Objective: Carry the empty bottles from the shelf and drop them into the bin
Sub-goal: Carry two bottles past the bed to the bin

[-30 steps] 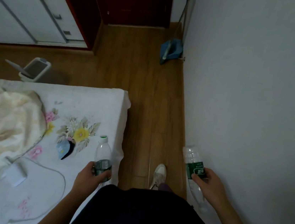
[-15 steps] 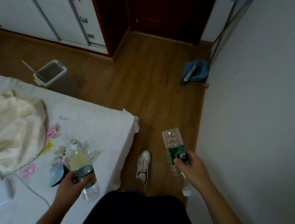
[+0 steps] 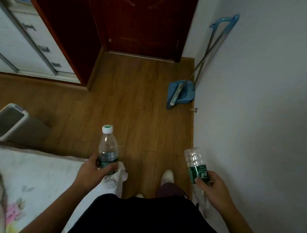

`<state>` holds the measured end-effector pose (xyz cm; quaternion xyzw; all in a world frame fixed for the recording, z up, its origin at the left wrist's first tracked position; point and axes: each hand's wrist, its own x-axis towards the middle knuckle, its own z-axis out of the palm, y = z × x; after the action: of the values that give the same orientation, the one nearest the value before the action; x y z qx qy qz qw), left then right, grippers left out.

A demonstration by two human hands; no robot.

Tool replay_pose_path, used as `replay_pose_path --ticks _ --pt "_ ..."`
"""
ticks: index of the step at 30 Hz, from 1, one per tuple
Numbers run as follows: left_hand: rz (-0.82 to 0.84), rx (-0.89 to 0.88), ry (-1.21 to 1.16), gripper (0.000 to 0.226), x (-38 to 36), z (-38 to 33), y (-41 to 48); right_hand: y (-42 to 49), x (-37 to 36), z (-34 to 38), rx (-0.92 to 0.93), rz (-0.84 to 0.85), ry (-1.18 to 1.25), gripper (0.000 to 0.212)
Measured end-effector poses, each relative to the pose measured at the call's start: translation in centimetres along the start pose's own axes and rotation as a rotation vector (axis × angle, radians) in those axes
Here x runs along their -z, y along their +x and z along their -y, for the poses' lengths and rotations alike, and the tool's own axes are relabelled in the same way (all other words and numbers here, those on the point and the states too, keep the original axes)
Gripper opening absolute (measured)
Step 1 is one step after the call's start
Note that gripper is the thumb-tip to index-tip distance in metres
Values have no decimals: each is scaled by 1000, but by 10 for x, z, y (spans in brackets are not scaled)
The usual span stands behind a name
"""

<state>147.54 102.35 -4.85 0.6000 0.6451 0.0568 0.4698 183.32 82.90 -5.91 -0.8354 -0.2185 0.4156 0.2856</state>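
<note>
Wooden floor (image 3: 129, 113) filled mid-frame, a grey bin (image 3: 10, 126) at left. Each hand, left hand (image 3: 92, 170) and right hand (image 3: 211, 187), clasped a clear bottle, left bottle (image 3: 108, 149) and right bottle (image 3: 196, 166), around green labels too blurred to read.

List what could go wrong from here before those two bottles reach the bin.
1. The bin sits off to the left beyond the bed corner; cutting the turn could catch a leg on it.
2. The right hand holds its bottle base-up near the wall; a swing may knock it loose.
3. Dropping both at once risks one bouncing off the rim.
</note>
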Motion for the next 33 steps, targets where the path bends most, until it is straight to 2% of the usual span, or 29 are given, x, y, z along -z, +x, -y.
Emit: replay_pose_path --ticks 4,8,11,15,19,22,28,33 --pt "-10 7 -32 65 7 -37 54 66 7 50 29 45 -28 31" --pt "-76 92 -146 49 14 -60 84 140 6 123 115 143 -45 29" --pt "-176 227 -238 53 18 -56 90 190 -8 185 169 262 -84 32" --pt "-373 434 -339 53 27 -41 76 234 -51 268 245 470 -201 36" --pt "-559 572 -412 67 38 -36 59 259 -108 342 337 661 -310 42" --pt "-612 684 -470 57 45 -26 58 274 -157 382 386 741 -380 53" --pt "-692 820 -560 61 71 4 95 299 -238 445 373 815 -483 63" --pt "-648 783 -582 43 138 12 162 324 -281 496 321 755 -473 58"
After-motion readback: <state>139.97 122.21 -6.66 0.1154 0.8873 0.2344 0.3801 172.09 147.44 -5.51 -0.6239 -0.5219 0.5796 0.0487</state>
